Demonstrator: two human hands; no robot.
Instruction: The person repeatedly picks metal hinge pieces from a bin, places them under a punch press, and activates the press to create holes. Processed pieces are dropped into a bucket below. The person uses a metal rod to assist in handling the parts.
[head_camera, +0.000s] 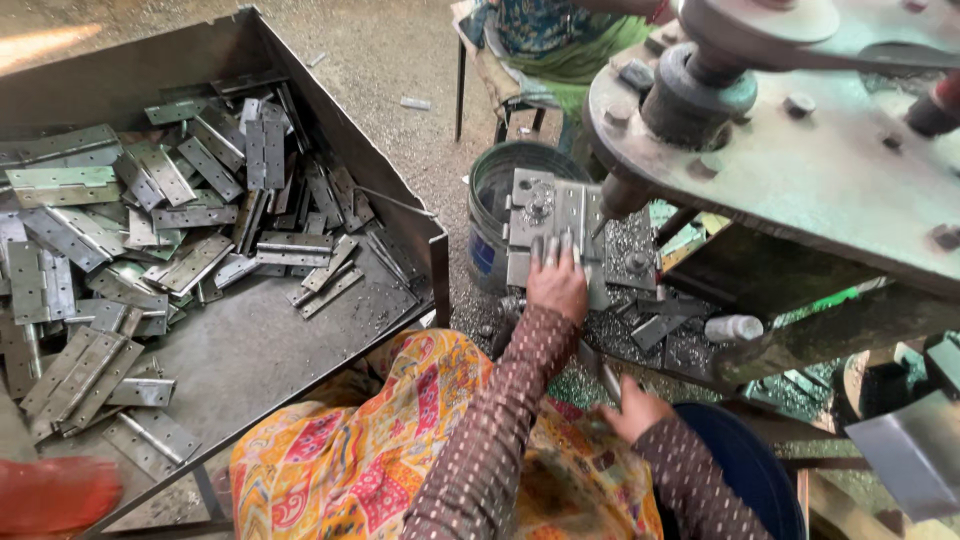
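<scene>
Hinge plate (556, 215) — flat grey metal with holes, lying on the work bed of the drill press (800, 150), directly under the spindle tip (612, 200). I log it as pinned by my left hand (557, 282): palm down, fingers spread flat along the plate's near edge, pressing rather than gripping.

Right hand (632, 408) — low by my lap, fingers curled around a thin metal lever (605, 378) that rises toward the machine; I read the fist as wrapped on that lever.

Sleeves — dark brown with a small dotted pattern, on both of my forearms.

Metal shavings (640, 240) — a glittering litter around the plate and over the bed.

Small white cylinder (733, 327) — lying on its side just right of the bed.

Round grey bucket (500, 215) — standing just beside the bed, on its left, touching or nearly so; I cannot tell which.

Large sheet-metal tray (300, 340) — to my left, angled, holding a loose heap of folded hinges (130, 240), most piled toward the far and left parts.

Patterned orange and yellow cloth (350, 450) — over my lap.

Blue rounded container (750, 460) — at my right, beside the forearm.

Another person (560, 40) — seated beyond the bucket, only green and patterned clothing in view.
</scene>
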